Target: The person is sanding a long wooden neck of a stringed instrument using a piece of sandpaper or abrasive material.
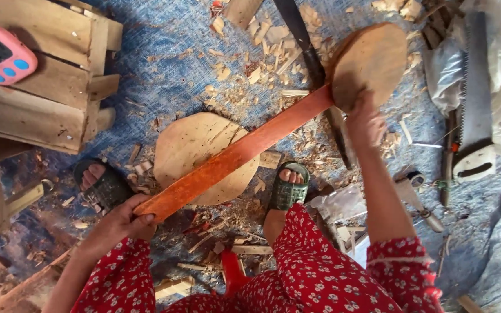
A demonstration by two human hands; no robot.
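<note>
Left grip (124, 219) clenches the orange wooden slat's (236, 155) near end. Right grip (365, 123) grasps the round wooden disc (372, 58) at its far end.

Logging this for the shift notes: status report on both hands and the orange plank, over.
Left hand grips near end of orange plank. Right hand holds round wooden disc at plank's far end. Second disc lies under plank; wood chips all around.

wooden plank (236, 157) across round board (195, 152), crate (42, 98) left, saw (475, 98) right
</note>
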